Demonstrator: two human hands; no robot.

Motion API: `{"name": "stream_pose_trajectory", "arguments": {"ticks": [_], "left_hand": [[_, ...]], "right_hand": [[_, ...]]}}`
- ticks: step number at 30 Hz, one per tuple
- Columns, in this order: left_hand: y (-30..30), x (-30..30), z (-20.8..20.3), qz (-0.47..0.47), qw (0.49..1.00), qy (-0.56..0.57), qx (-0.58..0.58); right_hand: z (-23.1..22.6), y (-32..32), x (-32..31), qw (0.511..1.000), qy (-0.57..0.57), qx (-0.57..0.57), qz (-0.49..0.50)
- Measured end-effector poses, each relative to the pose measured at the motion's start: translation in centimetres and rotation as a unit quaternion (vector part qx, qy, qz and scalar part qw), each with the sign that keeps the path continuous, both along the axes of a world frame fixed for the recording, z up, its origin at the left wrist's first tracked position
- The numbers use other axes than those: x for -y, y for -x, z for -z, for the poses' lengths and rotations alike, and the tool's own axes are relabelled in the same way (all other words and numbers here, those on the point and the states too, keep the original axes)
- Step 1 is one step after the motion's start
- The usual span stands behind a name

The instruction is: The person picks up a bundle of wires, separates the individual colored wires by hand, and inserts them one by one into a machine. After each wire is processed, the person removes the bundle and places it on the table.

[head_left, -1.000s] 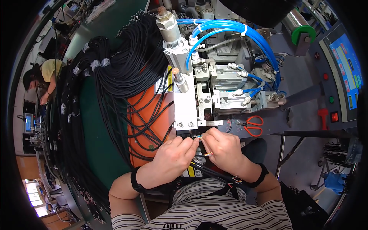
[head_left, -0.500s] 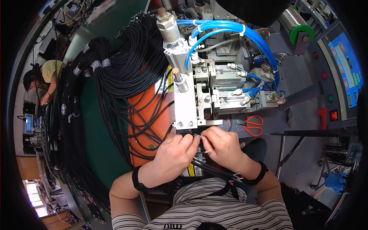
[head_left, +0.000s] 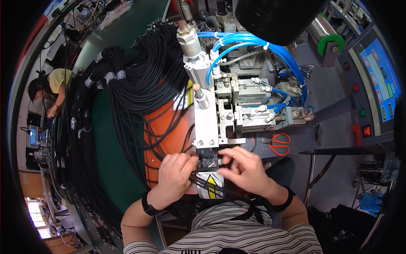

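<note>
In front of the machine's silver press head (head_left: 206, 122), my left hand (head_left: 175, 171) is closed, with thumb and fingertips pinched on a black cable. Thin coloured wire ends (head_left: 211, 165) stick out of the cable beside those fingertips, over a dark block (head_left: 206, 153) under the head. Across from it, my right hand (head_left: 245, 171) has its thumb and fingers apart, slightly smeared by motion, and nothing shows between them. More black cables (head_left: 218, 189) run below both hands toward my lap, passing over a white and yellow label (head_left: 206, 192).
A big bundle of black cables (head_left: 139, 84) lies on the left over an orange surface (head_left: 163, 127). Blue air hoses (head_left: 279, 53) arch over the machine. Orange-handled scissors (head_left: 280, 144) lie right, near a control screen (head_left: 379, 80). A co-worker (head_left: 57, 84) bends over far left.
My hands have moved apart from their meeting point under the press head. The left went left and down; the right opened its fingers. The dark block and wire ends now show between them.
</note>
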State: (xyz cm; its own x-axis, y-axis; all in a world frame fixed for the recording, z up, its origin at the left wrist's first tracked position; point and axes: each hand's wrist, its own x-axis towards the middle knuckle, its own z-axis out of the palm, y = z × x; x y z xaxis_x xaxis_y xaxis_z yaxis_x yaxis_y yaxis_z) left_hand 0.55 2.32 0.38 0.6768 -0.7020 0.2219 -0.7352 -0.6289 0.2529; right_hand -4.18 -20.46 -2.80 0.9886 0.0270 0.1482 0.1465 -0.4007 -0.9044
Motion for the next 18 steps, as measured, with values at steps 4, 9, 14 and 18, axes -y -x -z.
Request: {"name": "stream_pose_trajectory", "arguments": {"ticks": [4, 9, 14, 18], "left_hand": [[-0.1, 0.9, -0.2, 0.049, 0.994, 0.094, -0.040], [0.5, 2.3, -0.1, 0.057, 0.979, 0.175, -0.091], [0.2, 2.7, 0.7, 0.065, 0.965, 0.216, -0.131], [-0.8, 2.7, 0.5, 0.105, 0.949, 0.222, -0.197]], "right_hand": [[0.2, -0.3, -1.2, 0.982, -0.084, 0.161, -0.060], [0.4, 0.1, -0.1, 0.887, -0.438, -0.137, -0.052], [-0.1, -0.4, 1.2, 0.830, -0.488, -0.242, -0.124], [0.3, -0.2, 0.7, 0.877, -0.431, -0.159, -0.143]]}}
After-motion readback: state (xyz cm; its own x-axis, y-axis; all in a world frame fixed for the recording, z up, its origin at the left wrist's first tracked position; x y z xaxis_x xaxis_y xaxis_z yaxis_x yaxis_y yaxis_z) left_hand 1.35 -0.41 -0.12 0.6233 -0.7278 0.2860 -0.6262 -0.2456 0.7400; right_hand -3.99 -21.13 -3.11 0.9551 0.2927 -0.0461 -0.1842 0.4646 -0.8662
